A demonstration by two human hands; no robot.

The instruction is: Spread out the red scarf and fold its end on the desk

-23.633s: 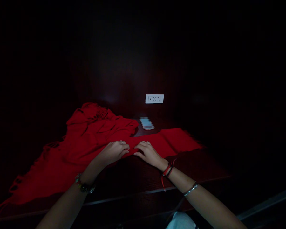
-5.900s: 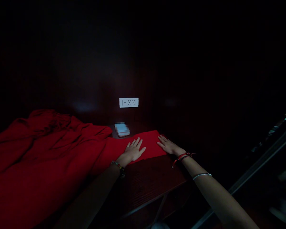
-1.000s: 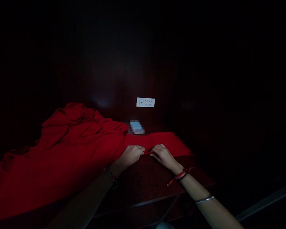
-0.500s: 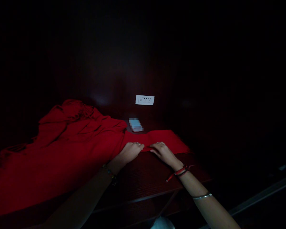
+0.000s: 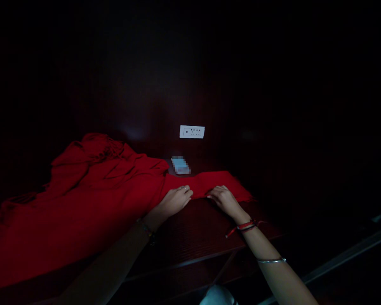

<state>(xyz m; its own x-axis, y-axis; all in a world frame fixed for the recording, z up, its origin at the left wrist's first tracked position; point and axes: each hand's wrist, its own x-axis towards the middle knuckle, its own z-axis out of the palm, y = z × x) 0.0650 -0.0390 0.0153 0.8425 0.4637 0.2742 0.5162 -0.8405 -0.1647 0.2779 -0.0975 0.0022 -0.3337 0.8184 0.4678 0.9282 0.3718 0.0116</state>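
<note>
A red fringed scarf (image 5: pixel 114 203) lies across a dark wooden surface, bunched up on the left and narrowing to a flat folded strip on the right. At the near edge of that strip, my left hand (image 5: pixel 177 200) is closed, its fingers pinching the cloth; a ring shows on one finger. To its right, my right hand (image 5: pixel 225 199) rests on the same edge with its fingers curled down onto the scarf. The undersides of both hands' fingertips are hidden. Fringe shows at the strip's right end and on the bunched part.
Just behind the strip lies a small light-blue object (image 5: pixel 180 165), blurred by pixels. A white socket plate (image 5: pixel 192 131) sits on the dark back wall. The wooden surface (image 5: pixel 190 233) ends in a front edge, with a shelf space below. Surroundings are very dark.
My right hand has slid a little to the right along the strip's near edge, widening the gap between the hands. My left hand has stayed almost in place.
</note>
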